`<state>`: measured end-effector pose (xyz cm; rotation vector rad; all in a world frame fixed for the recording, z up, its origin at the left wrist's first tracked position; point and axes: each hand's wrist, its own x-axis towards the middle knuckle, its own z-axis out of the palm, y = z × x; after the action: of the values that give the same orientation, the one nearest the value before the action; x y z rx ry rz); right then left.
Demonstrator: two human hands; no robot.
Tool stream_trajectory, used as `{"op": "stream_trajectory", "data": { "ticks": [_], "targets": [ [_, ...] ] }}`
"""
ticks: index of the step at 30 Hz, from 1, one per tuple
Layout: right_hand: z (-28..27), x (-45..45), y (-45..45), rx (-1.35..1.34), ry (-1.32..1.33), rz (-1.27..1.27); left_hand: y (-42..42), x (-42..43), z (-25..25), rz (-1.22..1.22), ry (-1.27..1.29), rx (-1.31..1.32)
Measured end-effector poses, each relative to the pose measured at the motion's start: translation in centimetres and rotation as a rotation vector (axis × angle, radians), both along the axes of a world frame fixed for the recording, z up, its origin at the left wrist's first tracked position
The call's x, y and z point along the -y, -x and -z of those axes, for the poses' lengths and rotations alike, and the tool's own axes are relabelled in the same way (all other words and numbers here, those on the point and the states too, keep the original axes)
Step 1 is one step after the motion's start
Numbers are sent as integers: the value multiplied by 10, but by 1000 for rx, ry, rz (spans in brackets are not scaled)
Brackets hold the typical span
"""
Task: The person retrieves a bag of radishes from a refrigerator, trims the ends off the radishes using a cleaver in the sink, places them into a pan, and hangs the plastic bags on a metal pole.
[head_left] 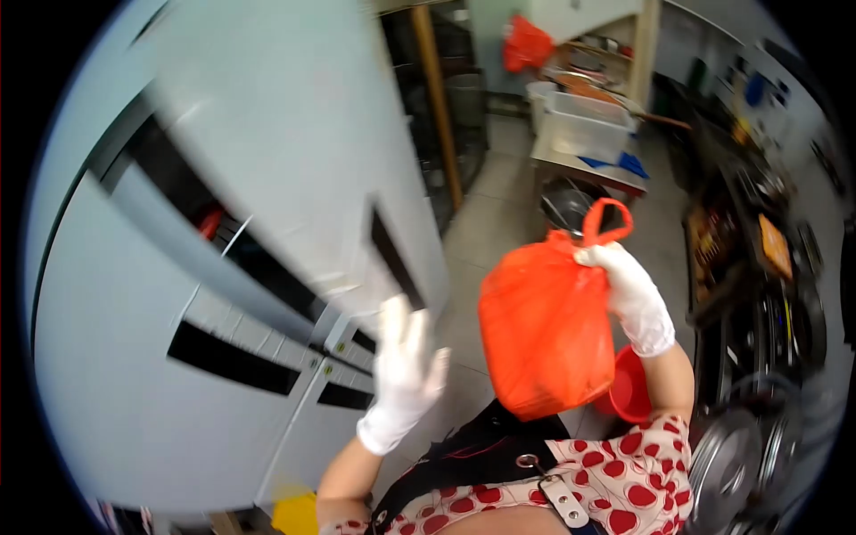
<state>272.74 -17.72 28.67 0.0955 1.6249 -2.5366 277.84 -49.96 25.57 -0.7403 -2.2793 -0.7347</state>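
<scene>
Head view: right hand grips a knotted red bag beside a grey cabinet with its upper door ajar

Gathered at its neck, the red plastic bag (546, 334) hangs from the gloved right hand (626, 285), in front of the wearer's body and over the tiled floor (459, 294). The fingers are closed on the plastic just below the looped handles, which stick up above them. The bag looks full and bulges toward its base; its contents are hidden by the plastic.

The left hand (403, 374), also in a white glove, is raised with its fingers spread and holds nothing. It is nearest to the upper door (285, 134) of the grey cabinet (134, 357); blur there makes it hard to say whether the fingertips touch the door. Through the dark gap behind that door, a small red item (210, 223) shows.

Beneath the right forearm, partly covered by the bag, a red bucket (631, 392) sits on the floor. Farther off, a metal table (617, 185) carries a clear plastic tub (588, 132) and a blue cloth (633, 164), with a metal bowl (566, 203) low at its near side. Round metal lids (731, 455) stand at the lower right. The wearer has a black apron (477, 446) over a red-dotted shirt (637, 464).
</scene>
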Motion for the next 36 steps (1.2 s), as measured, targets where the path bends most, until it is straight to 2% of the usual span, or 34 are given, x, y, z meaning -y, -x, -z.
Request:
{"op": "stream_trajectory", "data": {
  "ticks": [2, 4, 7, 11, 14, 20, 23, 27, 30, 32, 36],
  "targets": [
    [-15, 0, -5, 45, -54, 44, 3, 15, 0, -194, 69, -103],
    [-15, -10, 0, 73, -75, 56, 15, 24, 5, -318, -49, -138],
    [-10, -32, 9, 71, -135, 120, 54, 17, 19, -173, -204, -1],
    [4, -87, 33, 67, -116, 228, 127, -41, 34, 105, -102, 332],
    [7, -142, 49, 78, -83, 322, 183, -94, 38, 152, -70, 380],
    [10, -250, 84, 72, -73, 529, 304, -173, 58, 188, -228, 665],
    [-6, -292, 94, -52, -30, 660, 357, -217, 88, 218, -275, 783],
    [-7, -360, 106, -9, -101, 834, 414, -277, 134, 309, -147, 876],
    [18, -429, 114, 24, -145, 983, 441, -351, 156, 369, -234, 1062],
    [8, -459, 122, 70, -134, 1088, 454, -416, 149, 486, -176, 1087],
    [22, -538, 122, 89, -150, 1250, 487, -558, 153, 685, -343, 1243]
  ]
}}
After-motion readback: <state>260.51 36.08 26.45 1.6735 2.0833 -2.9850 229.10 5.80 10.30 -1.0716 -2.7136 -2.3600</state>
